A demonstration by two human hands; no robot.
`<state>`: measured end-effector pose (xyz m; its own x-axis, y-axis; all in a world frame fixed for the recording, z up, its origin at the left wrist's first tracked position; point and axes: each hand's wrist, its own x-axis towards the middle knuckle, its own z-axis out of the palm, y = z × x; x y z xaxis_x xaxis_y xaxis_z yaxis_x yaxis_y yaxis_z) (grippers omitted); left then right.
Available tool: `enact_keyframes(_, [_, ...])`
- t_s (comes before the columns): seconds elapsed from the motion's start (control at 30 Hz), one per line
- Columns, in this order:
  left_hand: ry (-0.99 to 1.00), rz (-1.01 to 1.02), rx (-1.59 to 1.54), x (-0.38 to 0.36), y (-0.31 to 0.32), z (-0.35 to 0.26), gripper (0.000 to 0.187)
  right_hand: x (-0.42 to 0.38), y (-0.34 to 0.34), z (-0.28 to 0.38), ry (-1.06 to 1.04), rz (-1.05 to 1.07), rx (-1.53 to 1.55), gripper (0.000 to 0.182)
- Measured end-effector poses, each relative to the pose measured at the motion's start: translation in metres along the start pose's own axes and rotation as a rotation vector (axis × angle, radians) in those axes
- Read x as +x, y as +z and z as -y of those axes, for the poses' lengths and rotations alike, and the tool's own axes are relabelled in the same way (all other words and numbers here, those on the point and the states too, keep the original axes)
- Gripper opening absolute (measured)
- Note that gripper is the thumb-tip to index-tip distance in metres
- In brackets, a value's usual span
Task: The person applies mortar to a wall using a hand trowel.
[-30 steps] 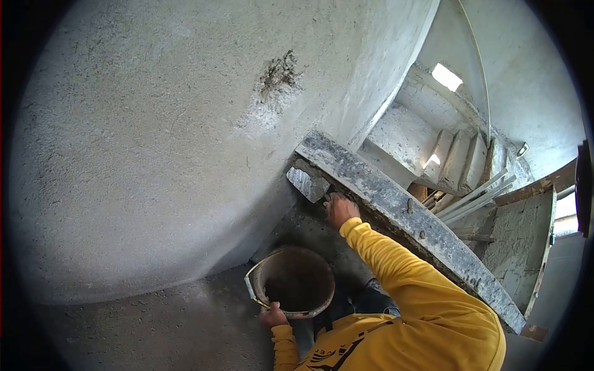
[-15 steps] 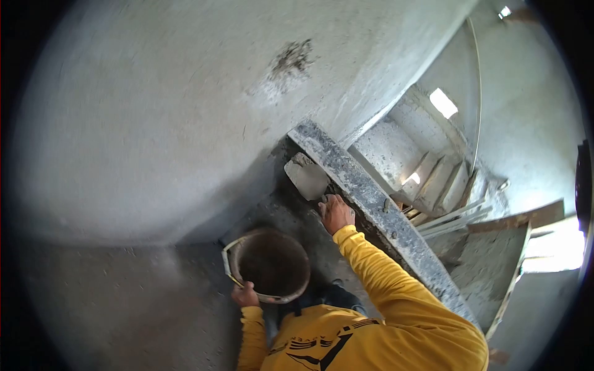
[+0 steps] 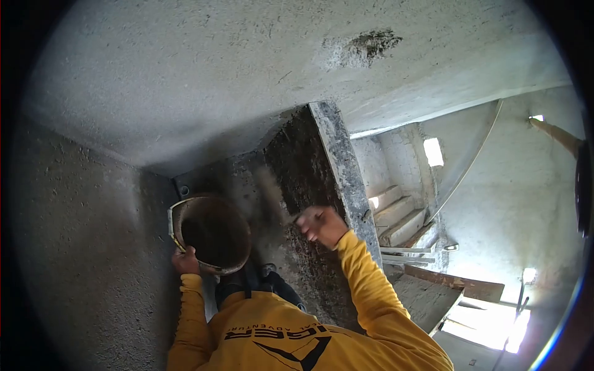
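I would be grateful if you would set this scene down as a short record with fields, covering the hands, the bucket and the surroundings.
left hand: gripping the bucket at its rim
right hand: beside the ledge, blurred; the shape at its fingers is too smeared to name
bucket: mouth facing the camera, interior dark, contents unclear
ledge: mottled grey top, dark rough side
wall: grey, with a dark rough patch
beyond ledge: steps and a bright opening
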<state>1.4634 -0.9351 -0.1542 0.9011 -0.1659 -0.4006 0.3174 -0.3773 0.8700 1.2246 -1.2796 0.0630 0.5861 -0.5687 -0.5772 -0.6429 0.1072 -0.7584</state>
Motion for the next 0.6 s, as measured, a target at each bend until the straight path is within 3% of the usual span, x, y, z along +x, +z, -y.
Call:
enact_keyframes(0.03, [-0.003,0.005,0.022,-0.002,-0.002,0.001,0.020,0.003,-0.011,-0.020,-0.030,-0.214,-0.043,0.026])
enact_keyframes(0.07, [0.003,0.016,0.049,0.001,-0.007,-0.001,0.020,-0.002,-0.022,-0.045,-0.222,-0.545,-0.407,0.028])
enact_keyframes(0.1, [0.084,0.010,0.019,0.008,-0.001,-0.001,0.020,-0.025,-0.036,-0.073,-0.257,-0.687,-0.429,0.031])
enact_keyframes(0.13, [0.162,-0.018,-0.021,0.009,0.007,0.006,0.020,-0.053,-0.045,-0.093,-0.271,-0.671,-0.287,0.031])
enact_keyframes(0.17, [0.185,-0.003,-0.008,0.003,-0.002,0.008,0.020,-0.092,-0.037,-0.062,-0.068,-0.527,-0.004,0.029])
enact_keyframes(0.33, [0.236,0.097,0.173,-0.005,0.007,-0.034,0.023,-0.168,-0.017,-0.083,-0.016,-0.435,-0.484,0.022])
enact_keyframes(0.37, [0.253,0.121,0.262,-0.009,0.005,-0.045,0.024,-0.167,-0.009,-0.118,-0.122,-0.420,-0.161,0.025])
enact_keyframes(0.4, [0.332,0.158,0.232,-0.009,0.010,-0.046,0.026,-0.169,-0.003,-0.123,-0.147,-0.404,-0.194,0.026])
enact_keyframes(0.43, [0.407,0.186,0.212,-0.010,0.012,-0.047,0.027,-0.165,0.004,-0.121,-0.172,-0.376,-0.222,0.027])
enact_keyframes(0.47, [0.343,0.242,0.171,-0.016,0.010,-0.063,0.024,-0.162,0.015,-0.118,-0.193,-0.344,-0.241,0.028])
enact_keyframes(0.53, [0.289,0.318,0.181,-0.039,0.013,-0.107,0.020,-0.165,0.028,-0.067,-0.113,-0.286,-0.610,0.028])
enact_keyframes(0.6, [0.352,0.378,0.203,-0.068,0.011,-0.150,0.019,-0.159,0.041,-0.054,-0.198,-0.247,-0.647,0.032])
